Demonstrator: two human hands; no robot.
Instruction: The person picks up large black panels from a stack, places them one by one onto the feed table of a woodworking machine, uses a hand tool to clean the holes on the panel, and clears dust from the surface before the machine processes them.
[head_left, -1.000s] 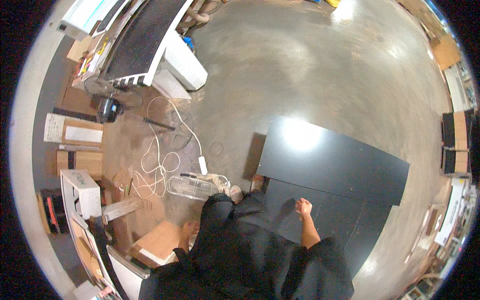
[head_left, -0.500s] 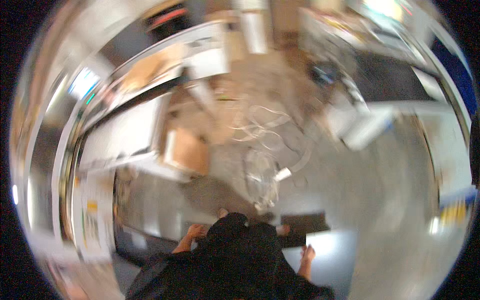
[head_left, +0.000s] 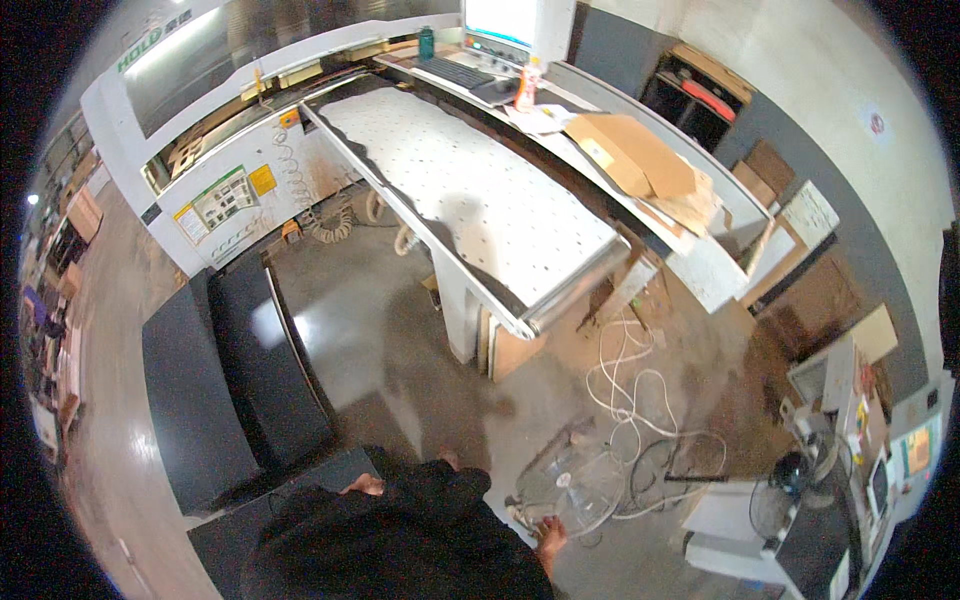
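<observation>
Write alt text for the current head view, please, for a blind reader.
A person in black, seen from above, has the left hand near dark panels and the right hand near a transparent object. Ahead is a long white machine bed with dark dots; a white cable loops over the floor.

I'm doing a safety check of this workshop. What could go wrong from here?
A foot might catch in the white cable, which lies in loose loops on the floor beyond the right hand. The orange-and-white bottle stands near the keyboard; if knocked over, it might leak there, though I cannot tell what it holds.
</observation>
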